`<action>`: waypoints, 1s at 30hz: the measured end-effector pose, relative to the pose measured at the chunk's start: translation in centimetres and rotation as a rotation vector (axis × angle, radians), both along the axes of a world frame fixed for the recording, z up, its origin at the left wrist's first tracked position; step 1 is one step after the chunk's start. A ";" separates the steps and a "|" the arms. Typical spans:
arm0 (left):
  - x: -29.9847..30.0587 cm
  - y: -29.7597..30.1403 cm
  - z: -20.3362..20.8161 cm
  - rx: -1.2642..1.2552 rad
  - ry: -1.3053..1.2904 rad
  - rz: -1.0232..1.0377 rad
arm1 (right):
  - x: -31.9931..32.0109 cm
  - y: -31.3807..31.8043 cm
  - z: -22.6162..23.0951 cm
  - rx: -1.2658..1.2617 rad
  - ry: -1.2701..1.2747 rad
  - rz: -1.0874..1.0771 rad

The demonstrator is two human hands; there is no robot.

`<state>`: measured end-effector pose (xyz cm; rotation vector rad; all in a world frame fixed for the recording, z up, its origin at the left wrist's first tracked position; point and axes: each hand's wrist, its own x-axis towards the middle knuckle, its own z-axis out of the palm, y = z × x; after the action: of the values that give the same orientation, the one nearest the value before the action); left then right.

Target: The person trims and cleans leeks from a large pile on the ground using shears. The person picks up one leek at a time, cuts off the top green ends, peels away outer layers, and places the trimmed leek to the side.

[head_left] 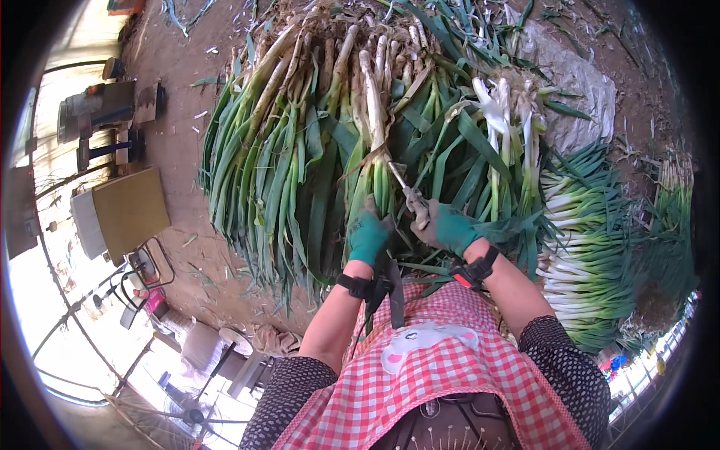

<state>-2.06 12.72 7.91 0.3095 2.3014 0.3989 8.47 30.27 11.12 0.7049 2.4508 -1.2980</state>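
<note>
My left hand (370, 231), in a green and grey work glove, is closed around the green leaves of a large leek (372, 97). The leek's pale stem and roots point away from me over the pile. In my right hand (442, 225), gloved the same way, is a slim knife (397, 174). Its narrow metal blade points up and left and lies beside the leek's leaves, just above my left hand. Whether the blade touches the leaves, I cannot tell. The big heap of untrimmed leeks (270, 142) spreads under and beyond both hands, brown roots at the far end.
Cleaned leeks with white stems (581, 255) lie stacked to the right, beside a pale plastic sheet (570, 82). A few peeled leeks (499, 127) rest on the pile's right side. On the left stand a yellowish board (133, 210) and a small metal-framed chair (146, 266). Scraps litter the dirt floor.
</note>
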 end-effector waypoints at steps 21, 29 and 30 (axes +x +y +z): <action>3.1 -3.8 0.3 0.659 -0.605 0.644 | -12.3 2.3 -7.8 0.045 -0.384 -0.023; 4.3 -4.0 1.4 0.702 -0.590 0.700 | -18.8 4.0 -8.6 0.027 -0.350 -0.043; 4.2 -4.1 1.5 0.699 -0.584 0.706 | -18.0 3.5 -8.3 0.038 -0.348 -0.020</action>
<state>2.15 8.58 9.37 -0.2832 1.5626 1.4422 -9.51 33.80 2.87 0.8846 2.1964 -1.0356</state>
